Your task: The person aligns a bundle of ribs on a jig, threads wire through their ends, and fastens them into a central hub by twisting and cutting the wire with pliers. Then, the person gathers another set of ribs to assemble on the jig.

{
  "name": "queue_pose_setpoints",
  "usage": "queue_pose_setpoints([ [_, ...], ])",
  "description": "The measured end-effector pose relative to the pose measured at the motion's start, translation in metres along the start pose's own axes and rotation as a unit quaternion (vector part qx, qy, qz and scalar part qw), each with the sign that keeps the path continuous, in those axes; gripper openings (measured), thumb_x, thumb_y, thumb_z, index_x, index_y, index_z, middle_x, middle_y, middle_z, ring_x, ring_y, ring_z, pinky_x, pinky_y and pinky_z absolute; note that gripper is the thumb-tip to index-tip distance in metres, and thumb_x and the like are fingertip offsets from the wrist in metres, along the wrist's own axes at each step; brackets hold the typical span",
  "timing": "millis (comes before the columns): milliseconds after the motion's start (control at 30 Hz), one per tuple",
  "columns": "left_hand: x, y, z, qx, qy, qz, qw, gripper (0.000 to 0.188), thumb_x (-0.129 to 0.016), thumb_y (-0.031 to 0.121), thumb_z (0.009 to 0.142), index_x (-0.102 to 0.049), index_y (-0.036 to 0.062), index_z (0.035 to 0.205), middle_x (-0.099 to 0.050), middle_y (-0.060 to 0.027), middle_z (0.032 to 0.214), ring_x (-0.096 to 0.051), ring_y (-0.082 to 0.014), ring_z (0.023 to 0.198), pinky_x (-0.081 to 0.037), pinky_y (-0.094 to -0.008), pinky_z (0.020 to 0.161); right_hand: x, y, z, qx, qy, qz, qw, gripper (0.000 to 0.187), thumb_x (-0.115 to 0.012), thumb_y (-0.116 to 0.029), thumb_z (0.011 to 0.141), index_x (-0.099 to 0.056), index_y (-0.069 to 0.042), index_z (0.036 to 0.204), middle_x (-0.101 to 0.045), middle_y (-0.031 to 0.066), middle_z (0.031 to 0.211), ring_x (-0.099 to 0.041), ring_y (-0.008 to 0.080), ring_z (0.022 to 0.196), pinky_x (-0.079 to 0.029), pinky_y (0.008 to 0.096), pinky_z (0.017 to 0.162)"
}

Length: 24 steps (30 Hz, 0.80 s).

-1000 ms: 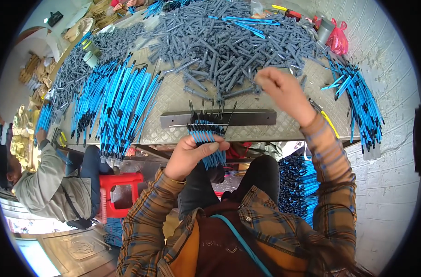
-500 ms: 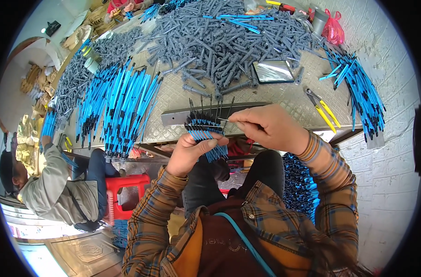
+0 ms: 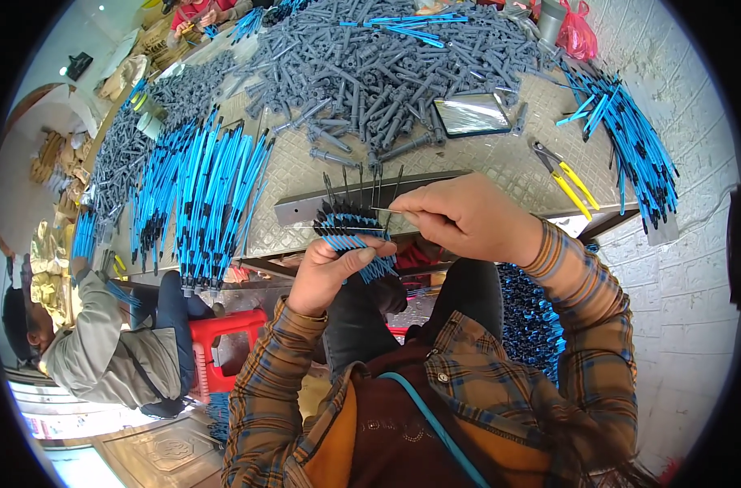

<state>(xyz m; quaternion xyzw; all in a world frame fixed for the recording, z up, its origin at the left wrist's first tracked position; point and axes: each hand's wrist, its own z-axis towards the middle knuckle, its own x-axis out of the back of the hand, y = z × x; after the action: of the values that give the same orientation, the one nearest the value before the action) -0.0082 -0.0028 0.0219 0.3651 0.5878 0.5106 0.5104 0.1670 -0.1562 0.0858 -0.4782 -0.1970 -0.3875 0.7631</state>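
My left hand (image 3: 325, 278) is wrapped round a bundle of thin blue rods (image 3: 356, 242) with black ends, held just off the table's near edge. A few of the bundle's long thin dark tips stick up toward the table. From the right, my right hand (image 3: 470, 218) is closed in a pinch on a thin metal pin (image 3: 383, 209), its point among the black ends. Its other fingers are curled under. Behind both hands a dark metal bar (image 3: 293, 213) lies along the table edge.
A big heap of grey plastic plugs (image 3: 370, 73) covers the far table. Blue rods lie in piles at left (image 3: 212, 191) and right (image 3: 634, 159). Yellow-handled pliers (image 3: 578, 185) and a dark-framed shiny rectangle (image 3: 473, 115) lie nearer. A co-worker (image 3: 114, 346) sits left by a red stool (image 3: 224, 342).
The view has shifted a little, so the table and heap sit slightly farther left and higher. Both hands keep their grips; the pin still reaches among the black ends.
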Motion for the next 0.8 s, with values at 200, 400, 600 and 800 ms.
queue_pose_setpoints([
  [200, 0.0, 0.001, -0.002, 0.011, -0.008, 0.007, 1.0, 0.019, -0.057, 0.008, 0.086, -0.061, -0.0016, 0.102, -0.064, -0.0109, 0.099, -0.059, -0.0172, 0.095, -0.044, -0.0298, 0.086, -0.002, -0.003, 0.001, 0.01, -0.013, -0.049, 0.999, 0.02, -0.056, -0.008, 0.079, -0.061, -0.006, 0.098, -0.061, 0.0101, 0.074, -0.059, 0.0274, 0.064, -0.046, 0.033, 0.055],
  [400, 0.0, 0.004, -0.002, 0.017, -0.023, 0.059, 0.998, 0.02, -0.057, 0.009, 0.086, -0.061, -0.0003, 0.104, -0.064, -0.0092, 0.101, -0.058, -0.0162, 0.096, -0.044, -0.0293, 0.086, 0.015, -0.029, 0.006, -0.003, -0.111, -0.196, 0.974, 0.022, -0.057, -0.009, 0.078, -0.06, -0.007, 0.099, -0.061, 0.0094, 0.073, -0.059, 0.0283, 0.065, -0.046, 0.0352, 0.055],
  [600, 0.001, 0.0, -0.001, -0.015, -0.041, 0.049, 0.998, 0.019, -0.057, 0.007, 0.086, -0.061, 0.0007, 0.103, -0.063, -0.007, 0.101, -0.057, -0.0147, 0.096, -0.043, -0.0288, 0.086, -0.016, -0.008, -0.003, -0.009, -0.012, -0.045, 0.999, 0.024, -0.055, -0.01, 0.082, -0.057, -0.006, 0.106, -0.06, 0.0097, 0.07, -0.059, 0.0238, 0.061, -0.045, 0.0313, 0.054],
  [800, 0.001, 0.002, -0.003, -0.007, -0.046, 0.031, 0.998, 0.019, -0.057, 0.005, 0.085, -0.06, 0.0012, 0.103, -0.063, -0.0052, 0.101, -0.056, -0.0127, 0.096, -0.042, -0.0274, 0.086, -0.032, -0.006, -0.006, -0.06, 0.021, 0.099, 0.993, 0.028, -0.053, -0.011, 0.086, -0.055, -0.005, 0.113, -0.058, 0.0095, 0.067, -0.058, 0.0179, 0.059, -0.044, 0.0266, 0.054],
])
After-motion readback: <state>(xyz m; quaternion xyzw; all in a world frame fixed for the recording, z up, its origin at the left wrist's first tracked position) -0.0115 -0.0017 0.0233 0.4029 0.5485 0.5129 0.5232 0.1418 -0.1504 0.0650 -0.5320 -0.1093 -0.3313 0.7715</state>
